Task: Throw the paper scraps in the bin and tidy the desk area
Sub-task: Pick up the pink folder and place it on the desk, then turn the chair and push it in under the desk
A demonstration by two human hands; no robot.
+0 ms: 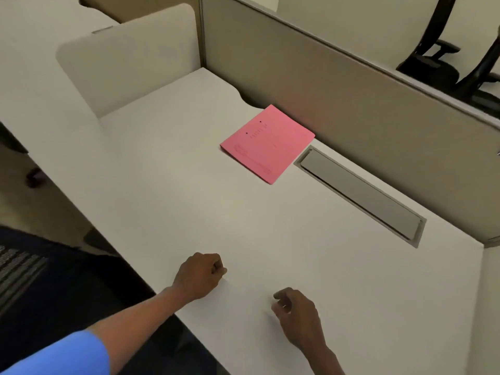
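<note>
Scraps apparently cleared from desk (167,169); left hand (200,274) fisted, contents unclear, right hand (295,312) loosely curled, empty; next, straightening pink folder (267,143) beyond both hands.

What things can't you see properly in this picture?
- Bin: nowhere in the head view.
- Left hand: curled shut; anything inside is hidden by its fingers.
- Pink folder: print too small and blurred to read.
- Cable hatch: lid covers what is under it.
- Office chair: cut off by the right edge.
</note>
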